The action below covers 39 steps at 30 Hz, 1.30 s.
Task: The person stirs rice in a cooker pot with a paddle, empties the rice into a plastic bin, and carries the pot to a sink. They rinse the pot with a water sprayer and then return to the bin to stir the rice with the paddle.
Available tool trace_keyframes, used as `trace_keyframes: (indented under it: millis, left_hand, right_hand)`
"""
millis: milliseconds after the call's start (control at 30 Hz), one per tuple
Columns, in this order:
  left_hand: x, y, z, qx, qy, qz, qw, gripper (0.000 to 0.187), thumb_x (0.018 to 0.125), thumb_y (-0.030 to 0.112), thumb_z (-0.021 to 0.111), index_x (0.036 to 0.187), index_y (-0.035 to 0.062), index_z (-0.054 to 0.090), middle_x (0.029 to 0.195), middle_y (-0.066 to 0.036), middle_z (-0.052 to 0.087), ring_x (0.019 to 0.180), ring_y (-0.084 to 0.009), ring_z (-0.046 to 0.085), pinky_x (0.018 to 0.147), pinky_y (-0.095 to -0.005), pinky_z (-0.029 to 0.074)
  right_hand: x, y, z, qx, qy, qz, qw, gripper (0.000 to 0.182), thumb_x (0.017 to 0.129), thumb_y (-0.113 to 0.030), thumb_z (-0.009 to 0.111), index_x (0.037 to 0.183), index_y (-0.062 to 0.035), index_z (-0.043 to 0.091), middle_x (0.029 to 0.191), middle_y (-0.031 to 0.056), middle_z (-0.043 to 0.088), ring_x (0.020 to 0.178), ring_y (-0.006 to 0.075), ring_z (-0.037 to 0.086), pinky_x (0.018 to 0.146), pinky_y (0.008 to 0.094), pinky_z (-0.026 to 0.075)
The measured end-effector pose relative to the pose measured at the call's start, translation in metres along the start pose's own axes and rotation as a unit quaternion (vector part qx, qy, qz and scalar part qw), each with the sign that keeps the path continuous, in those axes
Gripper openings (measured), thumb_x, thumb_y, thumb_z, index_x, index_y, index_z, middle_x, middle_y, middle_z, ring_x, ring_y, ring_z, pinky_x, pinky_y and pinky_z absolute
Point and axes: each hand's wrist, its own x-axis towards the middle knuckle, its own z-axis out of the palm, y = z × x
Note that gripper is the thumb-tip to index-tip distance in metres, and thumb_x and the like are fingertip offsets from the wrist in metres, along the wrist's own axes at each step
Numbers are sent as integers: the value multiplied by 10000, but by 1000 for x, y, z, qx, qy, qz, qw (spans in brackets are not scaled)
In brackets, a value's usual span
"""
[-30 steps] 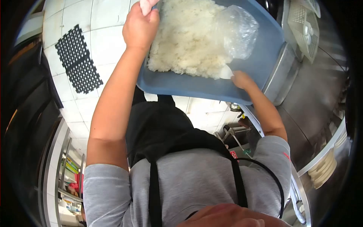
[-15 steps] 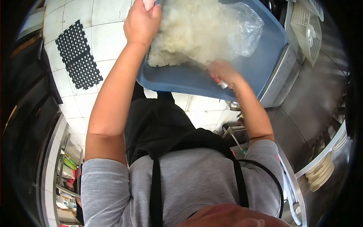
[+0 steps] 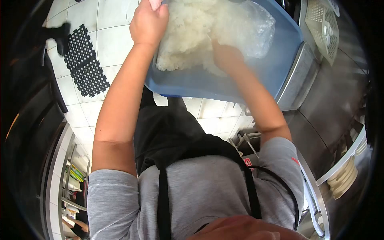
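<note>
A heap of steaming white rice [image 3: 186, 36] lies in a large blue tub [image 3: 176, 86]. Beside it, on the right, is a crumpled clear plastic bag [image 3: 260, 32]. My left hand [image 3: 149, 25] is closed at the tub's left rim around a pink, cloth-like thing [image 3: 155, 3], most of which is out of view. My right hand [image 3: 227, 56] reaches over the rice with its fingers closed on a thin tool [image 3: 209, 37]. Only a small end of the tool shows, and steam blurs the area around it.
A black perforated mat [image 3: 86, 62] lies on the white tiled floor, with another person's black boot [image 3: 62, 39] next to it. A metal container [image 3: 298, 78] stands against the tub's right side. White perforated baskets [image 3: 323, 34] are at upper right. Another person's arm [image 3: 76, 223] shows at lower left.
My right hand has moved up and left, from the tub's near side to over the rice. The tool's white handle end is now hidden. A boot has appeared by the mat.
</note>
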Motion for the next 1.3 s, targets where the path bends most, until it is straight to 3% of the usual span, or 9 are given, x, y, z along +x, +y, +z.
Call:
trace_keyframes:
  millis: [300, 467, 600, 667, 767, 867, 1067, 1167, 1300]
  left_hand:
    - [0, -9, 6, 57, -5, -32, 998, 320, 725, 264, 518, 955, 42, 510, 849, -154, 576, 800, -323, 542, 708, -365, 421]
    - [4, -14, 8, 79, -30, -48, 995, 359, 724, 327, 524, 955, 52, 517, 849, -123, 590, 793, -291, 558, 702, -353, 426]
    - [2, -20, 12, 77, -9, -41, 996, 371, 723, 333, 527, 971, 57, 518, 865, -118, 592, 803, -280, 560, 703, -347, 426]
    - [4, -21, 11, 85, -8, -42, 995, 377, 723, 334, 528, 978, 57, 517, 865, -118, 592, 805, -276, 561, 705, -344, 427]
    - [3, -17, 10, 81, -16, -39, 996, 381, 722, 331, 527, 981, 52, 517, 861, -122, 592, 803, -273, 562, 710, -342, 426]
    - [3, -17, 11, 72, -6, -28, 997, 378, 722, 325, 526, 973, 42, 519, 856, -134, 591, 797, -277, 562, 715, -340, 425]
    - [4, -20, 12, 80, -4, -29, 996, 376, 722, 321, 530, 961, 32, 522, 848, -143, 590, 781, -276, 563, 708, -333, 429]
    - [2, -24, 12, 73, -7, -27, 997, 381, 724, 324, 529, 966, 30, 519, 844, -137, 591, 777, -265, 565, 704, -328, 429]
    - [2, -22, 14, 56, 3, -30, 998, 388, 725, 328, 532, 976, 32, 516, 843, -130, 591, 775, -254, 567, 702, -322, 429]
  right_hand:
    - [-52, 144, -50, -88, -18, 299, 950, 336, 800, -125, 319, 1090, -88, 486, 1054, 155, 532, 997, 294, 504, 819, 391, 408]
    - [-32, 130, -29, -70, 22, 205, 976, 317, 770, -110, 362, 1044, -46, 510, 1063, 178, 517, 1016, 302, 484, 841, 380, 388]
    - [74, 173, 84, 25, 55, 9, 998, 382, 808, -269, 383, 1124, -68, 457, 1101, 192, 485, 1004, 346, 464, 858, 376, 369]
    - [44, 124, 89, 158, 87, 85, 980, 420, 742, -250, 447, 1117, -63, 459, 1070, 195, 505, 972, 326, 494, 843, 405, 375]
    - [-37, 62, 10, 89, -66, 134, 985, 418, 770, -234, 415, 1163, -92, 421, 1075, 193, 504, 988, 320, 491, 841, 411, 379]
    - [-53, 105, -3, -34, -83, 106, 990, 423, 831, -289, 322, 1241, -186, 331, 1114, 181, 482, 1023, 306, 472, 851, 392, 377]
    - [78, 126, 8, 27, 137, 156, 978, 382, 802, -162, 318, 1177, -132, 388, 1062, 166, 522, 961, 349, 502, 815, 420, 395]
    - [42, 82, 3, 71, 77, 164, 981, 356, 791, -160, 334, 1135, -121, 419, 1041, 177, 528, 948, 352, 507, 800, 428, 400]
    - [-48, 131, 18, 12, 26, 100, 995, 390, 802, -170, 337, 1184, -119, 395, 1009, 189, 535, 916, 341, 523, 794, 442, 398]
